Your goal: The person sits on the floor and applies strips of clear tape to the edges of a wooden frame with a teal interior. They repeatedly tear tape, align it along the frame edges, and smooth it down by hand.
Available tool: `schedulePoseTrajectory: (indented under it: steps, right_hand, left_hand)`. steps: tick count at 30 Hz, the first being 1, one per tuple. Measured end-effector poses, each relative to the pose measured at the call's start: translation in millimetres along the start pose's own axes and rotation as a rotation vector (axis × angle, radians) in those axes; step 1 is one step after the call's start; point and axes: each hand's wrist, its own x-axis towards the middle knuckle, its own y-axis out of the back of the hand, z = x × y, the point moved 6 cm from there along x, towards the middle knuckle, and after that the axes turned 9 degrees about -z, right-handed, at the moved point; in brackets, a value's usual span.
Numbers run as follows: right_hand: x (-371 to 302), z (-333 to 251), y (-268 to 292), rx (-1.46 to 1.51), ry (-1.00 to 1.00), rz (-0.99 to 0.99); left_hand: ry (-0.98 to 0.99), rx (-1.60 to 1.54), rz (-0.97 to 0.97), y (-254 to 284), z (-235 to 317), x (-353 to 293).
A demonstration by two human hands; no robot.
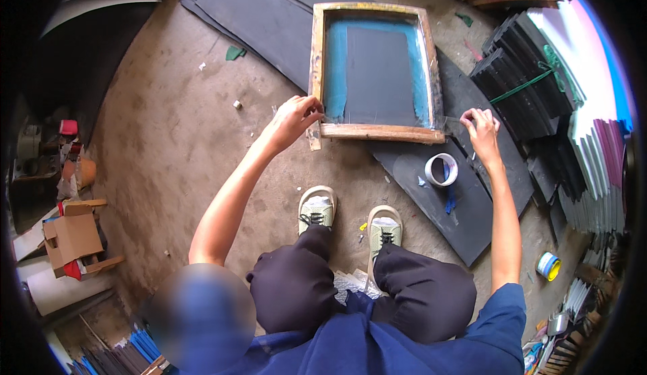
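A wooden-framed printing screen, with a blue-green border around a dark rectangular middle, lies in front of me on black sheets. At its near left corner, my left hand is closed in a pinch by the wood. Off the near right corner, my right hand pinches a clear strip of tape. The strip seems to run along the near edge of the screen toward my left fingers, though its middle barely shows against the mesh. A white roll of tape rests on the black sheet, nearer to me.
Long black sheets lie on the concrete floor. Bundled black boards and pale panels stand at the right, near a yellow-and-white tin. A cardboard box sits at the left. My shoes are between me and the screen.
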Motion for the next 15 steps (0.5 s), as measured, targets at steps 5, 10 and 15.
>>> schedulePoseTrajectory:
  steps: [5,10,15]
  right_hand:
    - [-14.4,-28.6,71.1,-0.044,0.009,-0.048]
    - [-24.7,-46.0,131.2,0.088,-0.045,-0.052]
    - [-35.4,-75.6,168.4,0.171,-0.006,-0.012]
  left_hand:
    - [-0.076,0.096,0.000,41.5,38.7,-17.4]
    - [-0.017,-0.087,-0.006,83.4,67.0,-28.9]
    - [-0.034,-0.174,0.067,114.9,71.7,-49.3]
